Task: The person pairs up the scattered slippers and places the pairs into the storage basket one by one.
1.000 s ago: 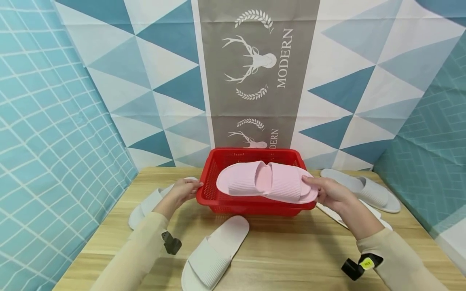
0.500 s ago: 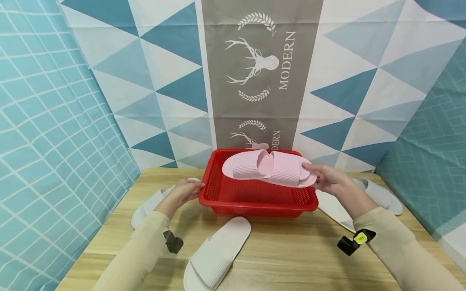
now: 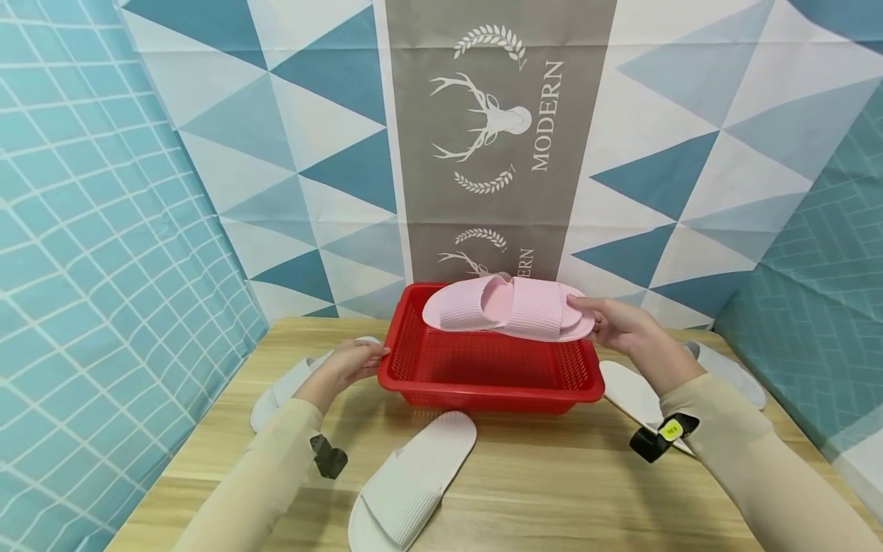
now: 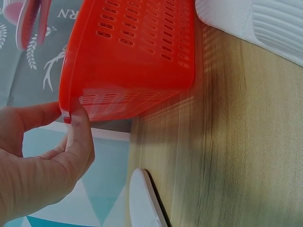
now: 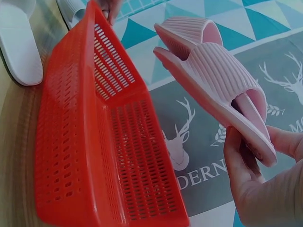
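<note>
Above the red plastic basket [image 3: 483,396], a pair of pink slippers [image 3: 538,307] is held up by my right hand [image 3: 624,326]. The thumb and fingers pinch them at one end, and the two slippers overlap, facing opposite ways. My left hand [image 3: 348,364] grips the basket's left rim; in the left wrist view the thumb and fingers [image 4: 80,137] close round the rim's corner. The right wrist view shows the slippers [image 5: 213,80] apart from the basket [image 5: 66,142], whose visible floor holds nothing.
On the wooden table [image 3: 538,483], a white slipper [image 3: 407,483] lies in front of the basket. A grey-white slipper [image 3: 283,391] sits behind my left arm. To the right lie another white slipper [image 3: 631,391] and a grey one [image 3: 731,376]. A patterned cloth [image 3: 331,153] hangs behind.
My right hand has raised the pink slippers and moved them back toward the wall, uncovering more of the basket's inside. My left hand keeps its grip on the rim.
</note>
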Available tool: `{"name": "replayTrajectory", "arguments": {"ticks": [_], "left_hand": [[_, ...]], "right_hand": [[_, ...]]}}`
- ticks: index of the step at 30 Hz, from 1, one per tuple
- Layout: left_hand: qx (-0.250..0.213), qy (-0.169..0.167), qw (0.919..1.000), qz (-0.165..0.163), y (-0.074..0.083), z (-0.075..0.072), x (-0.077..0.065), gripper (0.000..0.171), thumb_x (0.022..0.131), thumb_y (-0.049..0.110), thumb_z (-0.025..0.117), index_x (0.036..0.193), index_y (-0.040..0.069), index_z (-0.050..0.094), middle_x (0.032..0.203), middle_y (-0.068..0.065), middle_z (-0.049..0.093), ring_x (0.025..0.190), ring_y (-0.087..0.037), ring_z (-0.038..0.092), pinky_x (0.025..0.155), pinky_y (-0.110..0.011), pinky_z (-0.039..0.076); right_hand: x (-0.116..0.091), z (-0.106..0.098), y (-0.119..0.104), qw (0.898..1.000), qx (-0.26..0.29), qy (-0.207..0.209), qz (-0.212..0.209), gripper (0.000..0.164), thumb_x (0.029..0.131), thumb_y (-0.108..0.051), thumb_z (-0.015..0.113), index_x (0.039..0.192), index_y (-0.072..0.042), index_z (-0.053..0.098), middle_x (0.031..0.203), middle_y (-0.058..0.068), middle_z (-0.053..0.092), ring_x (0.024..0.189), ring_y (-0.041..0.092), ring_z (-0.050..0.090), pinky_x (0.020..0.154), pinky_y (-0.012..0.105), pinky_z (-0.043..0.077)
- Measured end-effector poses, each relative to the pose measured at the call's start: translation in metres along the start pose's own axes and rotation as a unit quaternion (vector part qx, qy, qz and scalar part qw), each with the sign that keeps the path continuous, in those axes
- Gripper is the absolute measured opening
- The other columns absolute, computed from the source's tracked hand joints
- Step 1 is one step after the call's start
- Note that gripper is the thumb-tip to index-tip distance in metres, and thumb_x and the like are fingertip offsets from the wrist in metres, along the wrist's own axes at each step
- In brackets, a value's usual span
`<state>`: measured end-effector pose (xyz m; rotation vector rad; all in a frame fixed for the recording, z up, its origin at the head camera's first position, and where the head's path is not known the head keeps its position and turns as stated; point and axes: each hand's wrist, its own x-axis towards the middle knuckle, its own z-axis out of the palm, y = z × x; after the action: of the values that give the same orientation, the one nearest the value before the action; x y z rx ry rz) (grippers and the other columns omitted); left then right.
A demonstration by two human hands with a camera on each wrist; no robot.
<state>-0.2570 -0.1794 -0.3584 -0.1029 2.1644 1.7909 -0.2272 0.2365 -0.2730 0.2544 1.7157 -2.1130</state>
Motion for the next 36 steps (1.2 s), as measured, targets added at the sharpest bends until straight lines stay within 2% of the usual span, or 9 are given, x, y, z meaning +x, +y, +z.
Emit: {"name": "replayTrajectory", "arguments": {"ticks": [5, 9, 14, 18, 28, 36], "left_hand": [[0.007, 0.021, 0.9996, -0.018, -0.001, 0.004, 0.004, 0.039, 0.096, 0.012, 0.055, 0.127, -0.011, 0.050, 0.102, -0.009, 0.069, 0.080, -0.006, 0.068, 0.087, -0.028, 0.058], [-0.005, 0.022, 0.9994, -0.025, 0.000, 0.004, 0.005, 0.040, 0.095, 0.012, 0.056, 0.127, -0.011, 0.050, 0.103, -0.010, 0.068, 0.080, -0.006, 0.068, 0.081, -0.025, 0.059], [-0.003, 0.020, 0.9994, -0.027, 0.001, 0.003, 0.005, 0.039, 0.096, 0.011, 0.055, 0.127, -0.011, 0.049, 0.096, -0.005, 0.068, 0.079, -0.006, 0.067, 0.085, -0.026, 0.058], [0.003, 0.020, 0.9995, -0.026, 0.001, 0.001, 0.006, 0.038, 0.096, 0.010, 0.054, 0.126, -0.012, 0.050, 0.096, -0.005, 0.067, 0.082, -0.008, 0.067, 0.087, -0.028, 0.058], [0.005, 0.028, 0.9992, -0.026, 0.003, 0.004, 0.007, 0.033, 0.096, 0.010, 0.053, 0.123, -0.010, 0.052, 0.100, -0.009, 0.067, 0.083, -0.009, 0.067, 0.081, -0.024, 0.058], [-0.003, 0.038, 0.9989, -0.027, 0.004, 0.007, 0.006, 0.032, 0.095, 0.007, 0.053, 0.121, -0.012, 0.052, 0.093, -0.008, 0.066, 0.076, -0.007, 0.066, 0.076, -0.022, 0.058]], "right_hand": [[0.008, 0.001, -0.002, 1.000, 0.011, -0.002, 0.003, 0.003, 0.093, -0.019, 0.061, 0.092, -0.017, 0.061, 0.079, -0.005, 0.070, 0.074, 0.007, 0.066, 0.070, 0.016, 0.056], [0.016, 0.003, -0.004, 1.000, 0.013, -0.003, 0.009, 0.015, 0.093, -0.019, 0.060, 0.105, -0.015, 0.053, 0.079, -0.005, 0.070, 0.074, 0.007, 0.067, 0.071, 0.016, 0.057], [0.028, 0.009, -0.007, 1.000, 0.009, 0.007, 0.014, 0.021, 0.094, -0.019, 0.059, 0.111, -0.014, 0.047, 0.078, -0.005, 0.068, 0.074, 0.007, 0.065, 0.070, 0.016, 0.056], [0.038, 0.013, -0.009, 1.000, 0.008, 0.010, 0.017, 0.019, 0.094, -0.017, 0.058, 0.109, -0.013, 0.047, 0.077, -0.004, 0.067, 0.073, 0.007, 0.063, 0.069, 0.017, 0.056], [0.061, 0.015, -0.012, 0.999, -0.022, 0.024, 0.027, 0.014, 0.095, -0.016, 0.056, 0.106, -0.013, 0.047, 0.073, -0.005, 0.065, 0.069, 0.006, 0.063, 0.068, 0.018, 0.055], [0.076, 0.021, -0.005, 0.999, -0.034, 0.025, 0.023, 0.012, 0.095, -0.014, 0.055, 0.104, -0.010, 0.048, 0.068, -0.005, 0.065, 0.065, 0.006, 0.064, 0.063, 0.019, 0.056]]}}
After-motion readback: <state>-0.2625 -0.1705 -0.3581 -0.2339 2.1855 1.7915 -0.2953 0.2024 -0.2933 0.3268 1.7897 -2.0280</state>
